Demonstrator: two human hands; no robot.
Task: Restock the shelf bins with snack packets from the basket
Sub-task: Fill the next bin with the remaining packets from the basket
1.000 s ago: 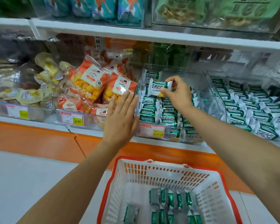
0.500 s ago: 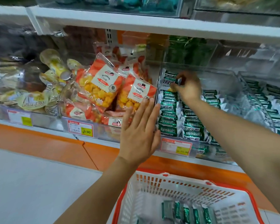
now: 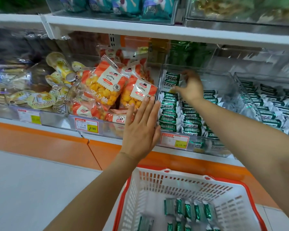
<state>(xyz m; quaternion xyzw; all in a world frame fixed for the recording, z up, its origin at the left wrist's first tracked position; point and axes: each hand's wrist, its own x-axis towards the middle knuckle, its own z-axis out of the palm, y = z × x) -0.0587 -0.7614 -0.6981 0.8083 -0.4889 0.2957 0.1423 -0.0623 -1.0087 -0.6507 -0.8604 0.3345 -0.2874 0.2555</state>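
Note:
A clear shelf bin point(image 3: 223, 84) holds rows of green-and-white snack packets point(image 3: 173, 114). My right hand point(image 3: 190, 87) reaches into its back left corner, fingers loosely spread and touching two packets point(image 3: 171, 80) that stand upright there. My left hand point(image 3: 140, 129) is flat with straight fingers, pressed against the bin's front left edge. Below, a white basket with a red rim point(image 3: 157, 189) holds several more green packets point(image 3: 187, 210).
Orange bags of crisps point(image 3: 107, 87) fill the bin to the left, with yellow cup snacks point(image 3: 57, 80) beyond them. Another bin of green packets point(image 3: 274, 105) stands at the right. A white shelf board point(image 3: 140, 29) hangs close above. Price tags point(image 3: 175, 140) front the bins.
My right hand carried a green packet from above the bin's middle to its back left corner and loosened its fingers. My left hand shifted right to the bin's edge.

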